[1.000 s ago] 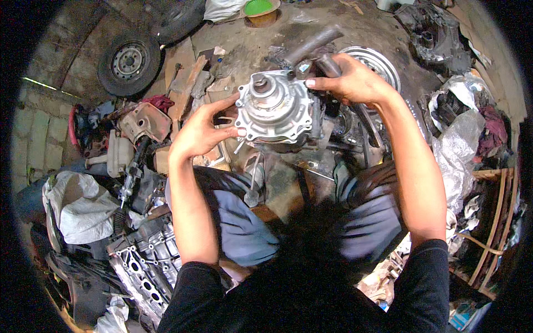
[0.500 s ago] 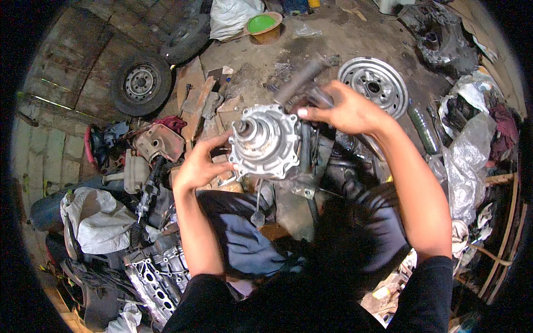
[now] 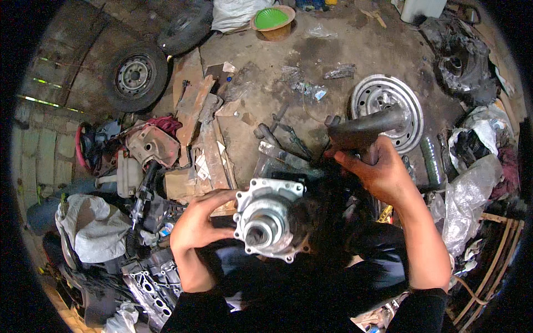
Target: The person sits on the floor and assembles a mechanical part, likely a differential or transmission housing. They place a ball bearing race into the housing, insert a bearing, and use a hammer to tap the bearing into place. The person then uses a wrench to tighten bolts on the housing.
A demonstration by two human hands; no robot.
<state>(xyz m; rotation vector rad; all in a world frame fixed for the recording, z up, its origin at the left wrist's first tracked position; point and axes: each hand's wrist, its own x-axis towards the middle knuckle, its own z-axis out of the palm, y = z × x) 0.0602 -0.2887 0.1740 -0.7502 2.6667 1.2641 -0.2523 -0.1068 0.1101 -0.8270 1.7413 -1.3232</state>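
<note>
A silvery flanged metal housing point(image 3: 265, 219) with bolt holes around its rim and a stepped round hub is held over my lap. My left hand point(image 3: 202, 225) grips it by the left edge, thumb and fingers apart around the flange. The housing's far side is lost in shadow. To the right, my right hand point(image 3: 383, 172) is closed around the handle of a dark hammer point(image 3: 366, 130), whose long thick head lies crosswise above the fist. Hammer and housing are apart.
A bare wheel rim point(image 3: 413, 111) lies beyond my right hand. Wood and cardboard scraps point(image 3: 197, 122) are at the left, near a mounted tyre point(image 3: 136, 77). An engine cylinder head point(image 3: 147, 288) sits at lower left. Plastic sheeting point(image 3: 469, 172) is at the right, a green-lined bowl point(image 3: 272, 22) far off.
The housing has come down closer to my lap and tilted, its hub now facing more toward me. My right hand with the hammer has moved right and down, away from the housing.
</note>
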